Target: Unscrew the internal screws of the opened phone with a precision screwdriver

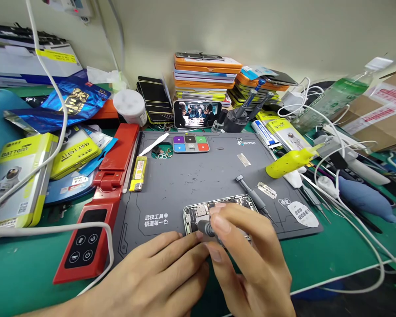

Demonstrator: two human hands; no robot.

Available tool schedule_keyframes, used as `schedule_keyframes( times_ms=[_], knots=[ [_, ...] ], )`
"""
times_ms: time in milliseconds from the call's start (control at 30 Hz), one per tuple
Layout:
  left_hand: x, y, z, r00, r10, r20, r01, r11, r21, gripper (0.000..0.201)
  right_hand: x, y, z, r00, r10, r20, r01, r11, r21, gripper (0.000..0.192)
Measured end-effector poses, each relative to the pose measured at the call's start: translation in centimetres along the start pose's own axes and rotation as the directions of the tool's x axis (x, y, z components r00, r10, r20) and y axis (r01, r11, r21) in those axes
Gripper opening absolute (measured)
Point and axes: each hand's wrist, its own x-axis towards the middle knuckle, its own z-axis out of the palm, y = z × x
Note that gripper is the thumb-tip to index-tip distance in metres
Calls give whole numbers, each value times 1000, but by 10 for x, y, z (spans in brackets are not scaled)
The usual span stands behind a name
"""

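Observation:
An opened phone (198,211) with its internals exposed lies on the grey repair mat (191,176), near the mat's front edge. My right hand (251,259) pinches the dark round top of a small screwdriver (205,228) that stands over the phone. My left hand (158,273) rests flat on the mat with its fingertips against the phone's near left edge and the screwdriver. A second dark screwdriver (252,196) lies on the mat just right of the phone.
A red tool (99,207) and a yellow lighter (138,174) lie left of the mat. A yellow squeeze bottle (288,162), white cables (350,207) and a blue blower (366,198) crowd the right. Stacked phone boxes (204,75) and a playing phone (198,113) stand behind.

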Motion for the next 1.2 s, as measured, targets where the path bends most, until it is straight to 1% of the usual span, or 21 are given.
schedule_keyframes(
  times_ms=[33, 100, 200, 367, 467, 567, 667, 767, 833, 967, 1100, 1200],
  knots=[
    [0, 0, 0, 1000, 8, 12, -8, 1000, -3, 31, -1, 0, 0, 1000, -3, -9, 3, 1000, -17, 79],
    [0, 0, -1, 999, -11, 32, 11, 1000, 0, 30, -1, -1, 0, 1000, -1, -17, 1, 1000, -21, 82],
    [1, 1, -3, 998, -62, 12, 62, 998, 21, 30, -1, -1, 1, 1000, 7, 1, -7, 999, 36, 84],
    [3, 3, -5, 999, -31, -28, 33, 997, 76, 28, -1, 1, 1, 1000, 19, -8, -18, 997, 73, 79],
    [4, 3, -5, 999, -20, -34, 23, 995, 100, 27, -1, 1, 1, 1000, 20, 3, -20, 995, 96, 81],
    [4, 3, -5, 1000, -14, -14, 15, 995, 100, 27, -1, 1, 1, 1000, 20, 18, -21, 997, 77, 84],
    [3, 1, -5, 999, 3, -33, 0, 995, 98, 26, -1, 1, 1, 1000, 18, 13, -19, 998, 55, 86],
    [4, 0, -5, 1000, 7, -28, -4, 995, 98, 26, -1, 2, 3, 999, 45, 17, -46, 998, 48, 85],
    [4, 0, -5, 1000, 4, -21, -2, 995, 102, 25, -1, 3, 4, 998, 64, 20, -65, 996, 65, 85],
    [4, 0, -6, 1000, 6, -18, -4, 993, 114, 26, 1, 3, 3, 998, 65, 21, -67, 991, 116, 83],
    [3, -1, -6, 1000, 9, -1, -9, 994, 108, 29, 2, 2, 2, 996, 85, 38, -89, 990, 113, 73],
    [2, -1, -7, 1000, 6, -9, -5, 995, 103, 30, 1, 2, 1, 997, 73, 32, -76, 992, 104, 70]
  ],
)
